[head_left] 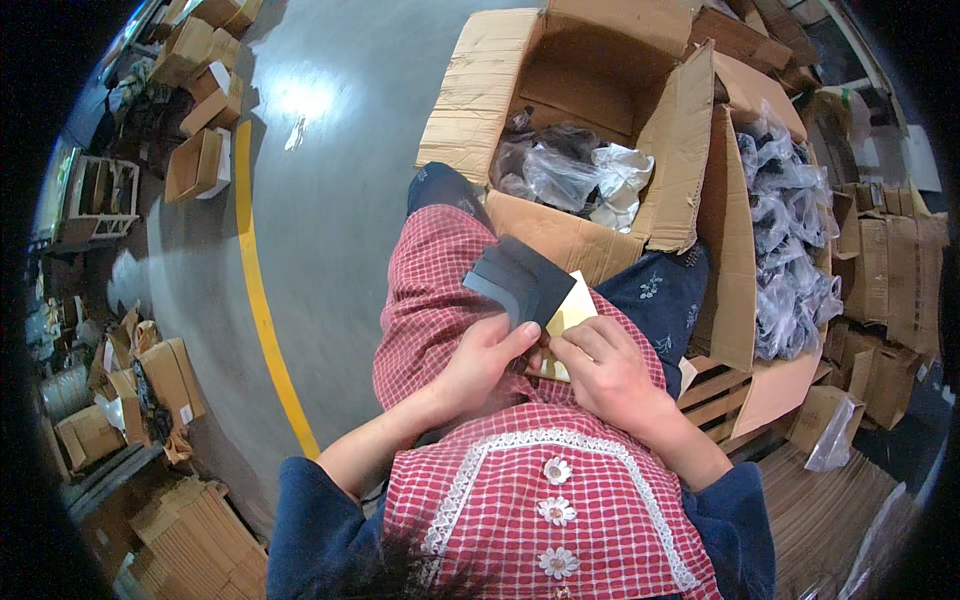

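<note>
Above my lap, my left hand [485, 358] is closed around a small stack of thin, flat dark pieces [522, 278], fanned slightly, with the thumb lying on top. Close beside it, my right hand [612, 372] has its fingers bent against a pale yellow pad or sheet [574, 306]. The dark pieces partly cover that yellow item. My fingertips hide where the two items meet, and the fingers of both hands nearly touch. A red checked apron [540, 500] covers my lap beneath them.
An open cardboard box [480, 85] with crumpled plastic and white wrapping [620, 180] stands beyond my knees. At right, another box [735, 240] holds several plastic-wrapped dark items [790, 240]. A yellow line [262, 310] crosses the grey floor; cartons [195, 165] line the left side.
</note>
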`<act>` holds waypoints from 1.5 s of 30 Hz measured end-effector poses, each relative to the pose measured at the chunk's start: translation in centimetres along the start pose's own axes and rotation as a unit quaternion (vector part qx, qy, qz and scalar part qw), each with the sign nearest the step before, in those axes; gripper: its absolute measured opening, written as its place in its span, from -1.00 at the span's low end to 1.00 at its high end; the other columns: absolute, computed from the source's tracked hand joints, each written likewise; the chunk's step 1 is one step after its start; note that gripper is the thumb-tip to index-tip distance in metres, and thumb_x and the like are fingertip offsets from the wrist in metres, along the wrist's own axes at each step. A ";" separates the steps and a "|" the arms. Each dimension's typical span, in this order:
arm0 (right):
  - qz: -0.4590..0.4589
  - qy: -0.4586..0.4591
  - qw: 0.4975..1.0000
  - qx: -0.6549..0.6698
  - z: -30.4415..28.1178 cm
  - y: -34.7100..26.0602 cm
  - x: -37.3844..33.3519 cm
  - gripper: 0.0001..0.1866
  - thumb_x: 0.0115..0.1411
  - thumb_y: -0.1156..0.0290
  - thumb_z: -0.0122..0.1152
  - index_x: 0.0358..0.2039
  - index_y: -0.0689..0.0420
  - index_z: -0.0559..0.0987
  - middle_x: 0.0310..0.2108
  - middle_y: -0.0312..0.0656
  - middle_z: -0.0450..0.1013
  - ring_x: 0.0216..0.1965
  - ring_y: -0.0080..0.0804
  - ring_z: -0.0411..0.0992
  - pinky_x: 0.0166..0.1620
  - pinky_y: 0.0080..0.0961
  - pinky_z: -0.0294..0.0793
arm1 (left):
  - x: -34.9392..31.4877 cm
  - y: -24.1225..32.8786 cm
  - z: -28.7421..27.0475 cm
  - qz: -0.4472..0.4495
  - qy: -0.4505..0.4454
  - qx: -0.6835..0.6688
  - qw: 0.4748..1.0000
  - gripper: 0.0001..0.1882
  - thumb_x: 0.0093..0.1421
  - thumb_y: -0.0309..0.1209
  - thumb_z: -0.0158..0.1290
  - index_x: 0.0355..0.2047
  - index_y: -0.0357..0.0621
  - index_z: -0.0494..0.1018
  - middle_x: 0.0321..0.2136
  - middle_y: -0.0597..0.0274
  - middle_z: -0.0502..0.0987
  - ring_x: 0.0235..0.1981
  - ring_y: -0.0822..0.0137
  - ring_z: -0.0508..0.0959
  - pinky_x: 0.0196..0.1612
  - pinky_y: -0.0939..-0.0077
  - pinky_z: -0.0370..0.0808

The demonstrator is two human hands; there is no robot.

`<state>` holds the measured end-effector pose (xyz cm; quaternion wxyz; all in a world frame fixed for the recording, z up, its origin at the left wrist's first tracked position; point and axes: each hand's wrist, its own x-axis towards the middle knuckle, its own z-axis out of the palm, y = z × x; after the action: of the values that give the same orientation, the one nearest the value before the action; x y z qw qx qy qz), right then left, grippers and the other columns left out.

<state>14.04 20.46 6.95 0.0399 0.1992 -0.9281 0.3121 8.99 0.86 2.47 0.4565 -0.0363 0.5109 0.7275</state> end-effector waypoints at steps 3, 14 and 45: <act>-0.018 -0.019 0.997 0.070 -1.7 1.0 1.1 -0.80 -0.01 0.64 0.31 -0.32 0.21 0.60 -0.36 -0.13 0.50 -0.30 -0.14 0.48 -0.22 -0.29 0.49 | 0.2 0.1 0.0 0.000 0.004 0.032 0.999 -0.69 0.44 -0.27 -0.05 -0.22 -0.32 0.48 -0.40 0.29 0.52 -0.36 0.48 0.48 -0.21 0.51 0.46; 0.072 -0.090 0.993 0.034 -3.9 4.4 5.6 -0.88 0.05 0.47 0.29 -0.38 0.19 0.57 -0.43 -0.06 0.49 -0.30 -0.06 0.48 -0.20 -0.23 0.49 | 0.6 -0.5 0.1 0.023 0.013 0.157 0.987 -0.65 0.36 -0.23 0.05 -0.41 -0.31 0.55 -0.50 0.25 0.58 -0.43 0.48 0.52 -0.30 0.47 0.47; 0.144 -0.121 0.963 0.194 -4.9 2.6 5.1 -0.63 0.07 0.58 0.25 -0.07 0.19 0.46 -0.37 -0.16 0.48 -0.26 -0.29 0.52 -0.15 -0.40 0.50 | 0.1 -0.4 0.6 0.053 0.012 0.151 0.987 -0.65 0.32 -0.22 0.10 -0.38 -0.34 0.56 -0.52 0.26 0.57 -0.47 0.49 0.52 -0.36 0.48 0.46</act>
<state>8.12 23.53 10.46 -0.1573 0.1033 -0.8667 0.4619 9.47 1.38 2.41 0.4112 0.0511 0.6216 0.6647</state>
